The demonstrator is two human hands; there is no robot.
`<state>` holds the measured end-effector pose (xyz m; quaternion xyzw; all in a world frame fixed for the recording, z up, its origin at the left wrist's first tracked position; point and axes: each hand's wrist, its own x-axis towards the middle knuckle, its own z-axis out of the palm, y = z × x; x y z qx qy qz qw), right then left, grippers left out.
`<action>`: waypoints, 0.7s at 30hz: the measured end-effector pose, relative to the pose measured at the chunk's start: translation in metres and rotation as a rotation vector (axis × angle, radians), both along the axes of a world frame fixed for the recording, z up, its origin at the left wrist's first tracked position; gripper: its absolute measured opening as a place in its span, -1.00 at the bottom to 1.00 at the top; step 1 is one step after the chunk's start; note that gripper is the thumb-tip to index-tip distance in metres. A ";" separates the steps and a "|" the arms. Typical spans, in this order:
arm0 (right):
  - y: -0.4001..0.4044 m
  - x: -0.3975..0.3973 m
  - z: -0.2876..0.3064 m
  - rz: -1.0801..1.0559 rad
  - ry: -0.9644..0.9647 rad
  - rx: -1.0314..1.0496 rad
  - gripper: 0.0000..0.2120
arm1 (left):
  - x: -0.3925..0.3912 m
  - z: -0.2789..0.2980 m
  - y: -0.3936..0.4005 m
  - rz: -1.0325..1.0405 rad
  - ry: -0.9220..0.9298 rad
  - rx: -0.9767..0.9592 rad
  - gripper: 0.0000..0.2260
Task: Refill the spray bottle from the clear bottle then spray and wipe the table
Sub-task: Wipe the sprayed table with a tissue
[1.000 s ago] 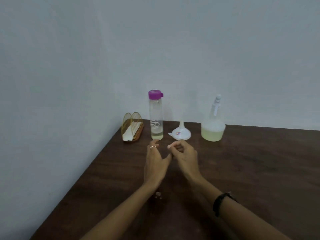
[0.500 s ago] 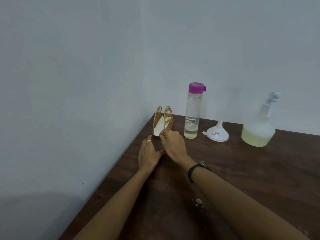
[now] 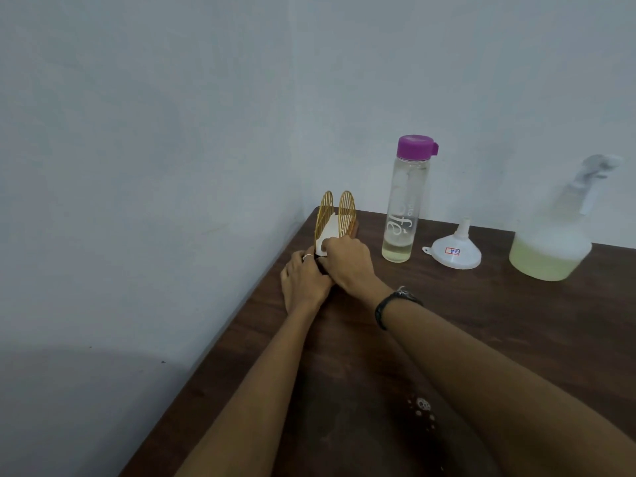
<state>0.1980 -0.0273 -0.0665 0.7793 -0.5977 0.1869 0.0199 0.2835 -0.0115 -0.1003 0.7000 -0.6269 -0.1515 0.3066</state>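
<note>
The clear bottle with a purple cap stands upright near the wall, with a little yellowish liquid at its bottom. To its right a white funnel lies mouth-down. At the far right is the spray bottle, with pale yellow liquid in its lower part. In the table's back left corner a gold wire holder keeps white napkins. My right hand pinches the front edge of a napkin. My left hand rests flat on the table at the holder's foot, touching the right hand.
The dark wooden table meets the grey wall on the left and at the back. A few droplets lie on the wood between my forearms. A dark band sits on my right wrist.
Both hands have moved from the table's middle to the napkin holder in the corner. My right hand has reached the napkins and taken hold of one. The view has turned left.
</note>
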 end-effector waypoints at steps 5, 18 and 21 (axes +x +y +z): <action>-0.002 -0.001 -0.003 -0.013 0.001 -0.065 -0.74 | 0.000 -0.001 -0.001 0.009 -0.007 -0.003 -0.50; -0.009 -0.001 -0.009 0.098 0.094 -0.137 -0.74 | 0.001 -0.003 -0.004 -0.001 -0.027 0.002 -0.46; -0.006 -0.004 -0.011 0.098 0.043 -0.161 -0.74 | 0.001 -0.001 -0.003 0.002 -0.024 0.004 -0.45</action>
